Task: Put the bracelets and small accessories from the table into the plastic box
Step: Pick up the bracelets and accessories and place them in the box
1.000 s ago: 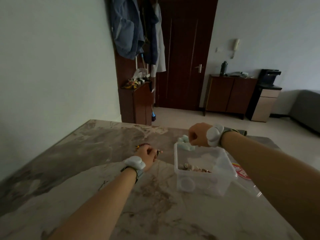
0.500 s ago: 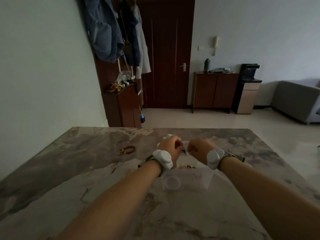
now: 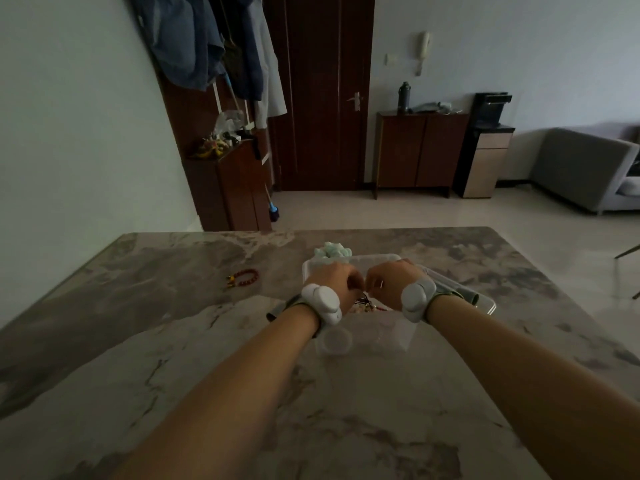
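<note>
**Both hands over box, small accessory between fingertips**

I see my left hand (image 3: pixel 337 280) and right hand (image 3: pixel 391 280) side by side above the box (image 3: pixel 367 336), knuckles up, fingers curled inward toward each other. Between the two sets of fingertips hangs a small dark accessory (image 3: pixel 363 301) with red strands; both hands appear pinched on it, though the exact contact is hidden by the curled fingers. It hangs over the box opening, not yet lying inside.

Each wrist carries a white band unit: left band (image 3: pixel 322 304), right band (image 3: pixel 417 301). Both forearms reach straight forward from the lower frame, roughly parallel and converging at the box.

The box is clear plastic, on the table (image 3: pixel 138 341), directly under the hands. Small pale and reddish items (image 3: pixel 360 309) already lie on its floor; too small to identify singly. The hands and bands cover much of the box's far half. A clear lid (image 3: pixel 481 303) lies just right of the box, partly behind the right wrist.

A pale green item (image 3: pixel 332 251) sits on the table touching or just behind the box's far rim; I cannot tell which. A red bracelet (image 3: pixel 244 277) lies on the table well left of the box, unobstructed.

Beyond the table: a dark door (image 3: pixel 318 91), a cabinet (image 3: pixel 419 150), hanging coats (image 3: pixel 207 43), a grey sofa (image 3: pixel 585 168).
</note>
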Tool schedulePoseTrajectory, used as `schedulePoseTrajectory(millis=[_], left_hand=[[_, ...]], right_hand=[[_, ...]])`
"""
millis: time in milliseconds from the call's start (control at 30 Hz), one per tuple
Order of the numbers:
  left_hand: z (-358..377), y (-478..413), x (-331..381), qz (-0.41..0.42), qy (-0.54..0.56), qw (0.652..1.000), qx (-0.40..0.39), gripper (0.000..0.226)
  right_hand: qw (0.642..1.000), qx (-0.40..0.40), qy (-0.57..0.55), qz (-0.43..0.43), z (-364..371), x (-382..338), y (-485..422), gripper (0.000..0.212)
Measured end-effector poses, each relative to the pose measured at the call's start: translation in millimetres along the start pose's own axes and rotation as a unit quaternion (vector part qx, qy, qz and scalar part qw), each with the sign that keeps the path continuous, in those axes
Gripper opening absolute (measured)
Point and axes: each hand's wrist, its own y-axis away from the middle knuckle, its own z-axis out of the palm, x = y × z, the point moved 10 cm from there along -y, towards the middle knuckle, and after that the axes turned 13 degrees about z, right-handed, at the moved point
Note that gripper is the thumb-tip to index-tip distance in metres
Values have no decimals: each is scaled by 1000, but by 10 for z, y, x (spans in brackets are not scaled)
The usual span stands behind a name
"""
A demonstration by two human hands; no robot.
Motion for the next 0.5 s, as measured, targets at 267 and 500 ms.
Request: schedulePoseTrajectory(millis=[267, 500], left_hand=[[146, -22, -8, -15, 23, 998, -61, 27], [93, 9, -27, -32, 39, 998, -28, 27]], right_hand=[[1000, 5, -5, 14, 20, 32, -7, 22], [1000, -7, 7, 14, 37, 32, -5, 23]])
